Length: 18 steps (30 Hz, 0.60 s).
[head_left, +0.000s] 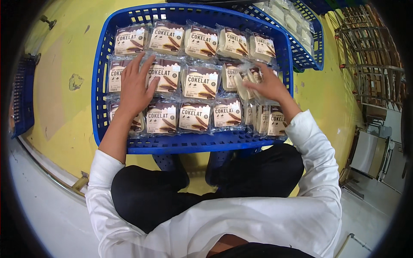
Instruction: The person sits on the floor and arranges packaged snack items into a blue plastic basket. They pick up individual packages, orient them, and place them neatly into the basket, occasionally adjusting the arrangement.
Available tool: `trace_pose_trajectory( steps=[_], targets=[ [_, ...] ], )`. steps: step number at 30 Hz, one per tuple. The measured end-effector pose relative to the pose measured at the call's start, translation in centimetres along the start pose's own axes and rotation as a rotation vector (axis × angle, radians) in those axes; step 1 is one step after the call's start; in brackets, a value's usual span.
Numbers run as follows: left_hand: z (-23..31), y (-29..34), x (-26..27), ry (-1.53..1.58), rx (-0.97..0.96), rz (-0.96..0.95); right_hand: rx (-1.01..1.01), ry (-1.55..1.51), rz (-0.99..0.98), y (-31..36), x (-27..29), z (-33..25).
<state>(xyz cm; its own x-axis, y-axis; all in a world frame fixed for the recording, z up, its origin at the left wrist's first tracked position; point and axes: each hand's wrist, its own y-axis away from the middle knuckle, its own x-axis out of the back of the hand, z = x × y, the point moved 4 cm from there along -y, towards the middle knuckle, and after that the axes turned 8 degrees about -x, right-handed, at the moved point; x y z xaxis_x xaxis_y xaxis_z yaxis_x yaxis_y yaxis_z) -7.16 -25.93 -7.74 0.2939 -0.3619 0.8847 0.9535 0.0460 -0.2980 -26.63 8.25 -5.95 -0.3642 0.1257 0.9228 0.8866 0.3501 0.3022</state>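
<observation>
A blue plastic crate (pixel 193 148) stands in front of me, filled with rows of clear-wrapped sandwich bread packs with brown and cream labels. My left hand (pixel 138 86) lies over the left part of the middle row, its fingers spread and touching a bread pack (pixel 165 77). On the right side, my right hand (pixel 270 86) grips a tilted sandwich bread pack (pixel 246 79) between thumb and fingers. This pack is partly hidden by the hand and overlaps its neighbour. Below it, several packs (pixel 262 118) stand close together on a slant in the near right corner.
Behind the crate at the far right sits another blue crate (pixel 318 53) holding pale wrapped packs (pixel 292 21). Metal racks (pixel 365 56) line the right side. A further blue crate (pixel 23 96) is at the left edge. The floor (pixel 60 56) is yellow, worn in patches.
</observation>
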Motion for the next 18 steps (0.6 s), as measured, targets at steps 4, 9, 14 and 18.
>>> trace_pose_trajectory(
  steps=[4,9,14,18],
  targets=[
    [0.0,0.1,-0.1,-0.027,-0.041,0.04,0.012,-0.17,-0.204,0.1,-1.0,0.6],
    [0.8,-0.4,0.6,-0.021,-0.049,0.07,-0.083,-0.392,-0.267,-0.8,-1.3,3.5],
    [5.3,-2.1,2.0,0.175,-0.222,0.042,-0.197,-0.651,-0.073,-1.4,2.6,5.0],
    [14.5,-6.8,2.3,0.724,-0.168,-0.295,-0.211,-1.157,-0.076,1.7,6.4,1.5]
  ],
)
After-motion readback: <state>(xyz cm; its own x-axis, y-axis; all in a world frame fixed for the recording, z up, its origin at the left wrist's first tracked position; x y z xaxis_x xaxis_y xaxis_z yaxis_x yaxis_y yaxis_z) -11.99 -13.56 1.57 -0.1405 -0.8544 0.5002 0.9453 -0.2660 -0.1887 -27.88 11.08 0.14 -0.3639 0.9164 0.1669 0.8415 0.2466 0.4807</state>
